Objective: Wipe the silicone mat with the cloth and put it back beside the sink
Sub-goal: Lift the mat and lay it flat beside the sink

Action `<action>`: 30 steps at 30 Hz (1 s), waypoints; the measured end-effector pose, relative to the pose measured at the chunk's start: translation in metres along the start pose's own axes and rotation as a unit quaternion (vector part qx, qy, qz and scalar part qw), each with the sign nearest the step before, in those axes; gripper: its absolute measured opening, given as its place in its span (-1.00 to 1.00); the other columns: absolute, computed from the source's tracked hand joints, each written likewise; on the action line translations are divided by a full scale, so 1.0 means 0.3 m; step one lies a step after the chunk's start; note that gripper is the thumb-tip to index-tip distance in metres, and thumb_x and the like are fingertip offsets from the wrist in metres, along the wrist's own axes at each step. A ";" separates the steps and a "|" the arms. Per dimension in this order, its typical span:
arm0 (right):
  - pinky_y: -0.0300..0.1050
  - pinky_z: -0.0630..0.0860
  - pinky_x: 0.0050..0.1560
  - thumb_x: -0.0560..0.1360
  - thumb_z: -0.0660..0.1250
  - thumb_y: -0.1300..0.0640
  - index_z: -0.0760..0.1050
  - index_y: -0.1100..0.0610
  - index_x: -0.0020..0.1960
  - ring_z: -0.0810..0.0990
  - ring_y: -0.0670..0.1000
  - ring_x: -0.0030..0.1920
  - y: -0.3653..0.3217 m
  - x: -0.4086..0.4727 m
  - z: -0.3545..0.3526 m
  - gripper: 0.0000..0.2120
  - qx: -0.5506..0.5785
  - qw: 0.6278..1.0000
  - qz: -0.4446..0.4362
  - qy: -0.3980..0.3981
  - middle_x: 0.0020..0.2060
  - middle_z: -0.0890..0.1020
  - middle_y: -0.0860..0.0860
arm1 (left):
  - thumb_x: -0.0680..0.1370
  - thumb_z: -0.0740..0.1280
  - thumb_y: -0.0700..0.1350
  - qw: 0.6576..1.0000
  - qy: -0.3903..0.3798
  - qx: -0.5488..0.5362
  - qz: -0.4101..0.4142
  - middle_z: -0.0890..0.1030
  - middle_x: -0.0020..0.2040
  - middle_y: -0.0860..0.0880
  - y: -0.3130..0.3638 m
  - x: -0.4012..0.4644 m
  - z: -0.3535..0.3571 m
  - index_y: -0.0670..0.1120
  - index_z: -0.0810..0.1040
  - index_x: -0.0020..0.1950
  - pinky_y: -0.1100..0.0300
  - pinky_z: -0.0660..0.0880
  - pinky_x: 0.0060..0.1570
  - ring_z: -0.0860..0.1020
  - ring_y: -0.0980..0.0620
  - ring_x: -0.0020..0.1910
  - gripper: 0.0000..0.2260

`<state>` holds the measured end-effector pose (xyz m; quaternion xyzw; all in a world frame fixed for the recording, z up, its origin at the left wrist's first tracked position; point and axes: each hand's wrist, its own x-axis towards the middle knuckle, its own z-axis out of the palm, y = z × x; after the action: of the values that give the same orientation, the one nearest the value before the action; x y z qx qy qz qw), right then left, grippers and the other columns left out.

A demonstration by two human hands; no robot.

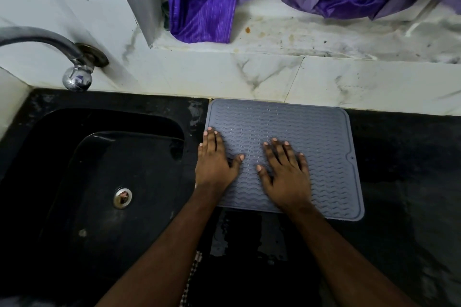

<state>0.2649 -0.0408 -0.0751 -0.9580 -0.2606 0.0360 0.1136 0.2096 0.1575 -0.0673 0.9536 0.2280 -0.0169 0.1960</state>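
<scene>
Head view: both hands lie flat on the grey silicone mat (311, 137), fingers straight and spread, so neither grip has hold of anything; the palms simply press down on the ribbed surface. The left hand (214, 159) rests on the mat's left edge, its outer fingers reaching slightly over the rim toward the sink (74, 182), thumb pointing inward. The right hand (287, 172) sits near the middle of the mat, thumb stretched toward the left hand, the two thumbs close but apart.

The mat lies flat on the black counter (411, 182), just beside the sink, with its far edge touching the foot of the white marble-patterned wall tiles (249, 75). A small tab with a hole shows on its right edge. The counter in front of the mat looks wet and glossy.

A strip of checked cloth (192, 274) shows under the left forearm near the counter's front edge; most of it is hidden. The sink is black with a metal drain (122, 197), and a chrome tap (74, 72) juts from the wall above it. Purple fabric (202, 17) hangs over the stained ledge behind.
</scene>
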 end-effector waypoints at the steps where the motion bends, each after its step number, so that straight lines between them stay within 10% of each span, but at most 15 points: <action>1: 0.22 0.01 0.52 0.61 -0.03 -0.30 -0.02 -0.15 0.61 -0.01 0.00 0.59 0.000 0.000 0.001 -0.38 -0.001 1.000 0.000 0.002 0.60 0.05 -0.11 | 0.52 0.02 0.39 1.000 -0.003 0.003 -0.001 -0.09 0.64 -0.21 0.002 0.002 0.001 -0.27 -0.05 0.63 0.01 -0.14 0.57 -0.13 -0.12 0.63 -0.07; 10: 0.24 -0.04 0.53 0.61 0.00 -0.29 0.00 -0.14 0.61 -0.03 -0.01 0.59 0.010 -0.016 0.010 -0.39 -0.005 1.000 0.004 0.014 0.60 0.05 -0.12 | 0.66 0.19 0.10 0.998 -0.005 -0.038 0.040 -0.04 0.65 -0.14 0.050 -0.010 0.007 -0.19 -0.01 0.64 0.13 -0.17 0.52 -0.05 -0.10 0.63 -0.31; 30: 0.23 -0.04 0.52 0.60 -0.03 -0.31 -0.03 -0.16 0.60 -0.04 0.02 0.60 0.025 -0.007 0.004 -0.38 -0.022 1.000 0.011 -0.011 0.60 0.01 -0.12 | 0.61 0.10 0.25 0.996 -0.004 -0.049 0.070 -0.04 0.65 -0.15 0.020 -0.006 0.016 -0.18 -0.03 0.65 0.10 -0.11 0.57 -0.06 -0.09 0.63 -0.24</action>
<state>0.2665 -0.0480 -0.0779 -0.9628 -0.2516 0.0418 0.0896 0.2110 0.1499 -0.0693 0.9563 0.1600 0.0042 0.2446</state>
